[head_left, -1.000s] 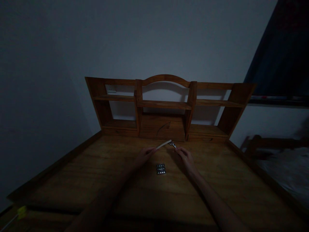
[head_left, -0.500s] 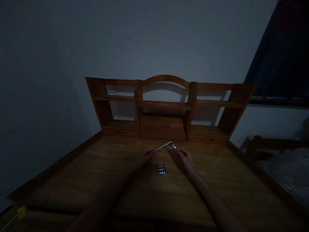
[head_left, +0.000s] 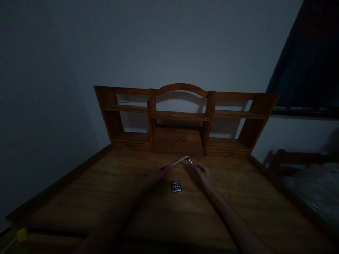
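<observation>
The left hand (head_left: 162, 170) is closed around the near end of a pale, slender strip (head_left: 180, 161), which slants up toward the far right. The right hand (head_left: 202, 172) pinches the handle of a small metallic tool (head_left: 189, 160) between thumb and fingers. The tool's head is at the strip's far end; whether they touch is too small to tell. Both hands are above the wooden table (head_left: 127, 190), well apart from each other. Near them, between the forearms, a dark block with rows of shiny pieces (head_left: 176, 186) lies on the table. A wooden shelf unit (head_left: 180, 115) stands along the table's far side, before a pale wall (head_left: 169, 42). A yellow object (head_left: 21, 234) is at the near left.
</observation>
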Demonstrator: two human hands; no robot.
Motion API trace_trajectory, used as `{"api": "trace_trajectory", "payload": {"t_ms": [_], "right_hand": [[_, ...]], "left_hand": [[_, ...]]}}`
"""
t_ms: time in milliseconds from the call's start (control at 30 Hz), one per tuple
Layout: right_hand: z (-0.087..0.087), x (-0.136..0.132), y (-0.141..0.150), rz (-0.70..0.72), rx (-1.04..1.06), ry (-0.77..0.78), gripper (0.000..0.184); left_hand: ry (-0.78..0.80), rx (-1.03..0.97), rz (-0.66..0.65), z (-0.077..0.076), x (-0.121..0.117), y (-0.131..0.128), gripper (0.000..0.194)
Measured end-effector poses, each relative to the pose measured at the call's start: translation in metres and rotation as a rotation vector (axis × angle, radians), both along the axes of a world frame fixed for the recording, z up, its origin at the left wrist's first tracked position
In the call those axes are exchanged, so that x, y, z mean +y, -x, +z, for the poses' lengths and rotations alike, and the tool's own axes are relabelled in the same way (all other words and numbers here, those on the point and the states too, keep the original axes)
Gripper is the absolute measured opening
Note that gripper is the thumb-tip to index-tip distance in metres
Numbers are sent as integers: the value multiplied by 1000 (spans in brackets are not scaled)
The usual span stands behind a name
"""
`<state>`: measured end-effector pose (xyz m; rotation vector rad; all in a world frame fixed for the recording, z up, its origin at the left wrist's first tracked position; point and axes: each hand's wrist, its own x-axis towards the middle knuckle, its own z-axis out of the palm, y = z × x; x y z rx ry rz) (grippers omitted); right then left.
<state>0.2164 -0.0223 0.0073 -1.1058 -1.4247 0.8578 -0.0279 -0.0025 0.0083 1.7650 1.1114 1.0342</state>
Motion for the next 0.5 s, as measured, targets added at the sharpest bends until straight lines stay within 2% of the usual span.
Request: {"api": "trace_trajectory", "payload": {"t_ms": [500], "right_hand": [[-1,3,0,-3,25,-13,31]], "left_hand": [[-31,6,4,3,-4,0,50]]}}
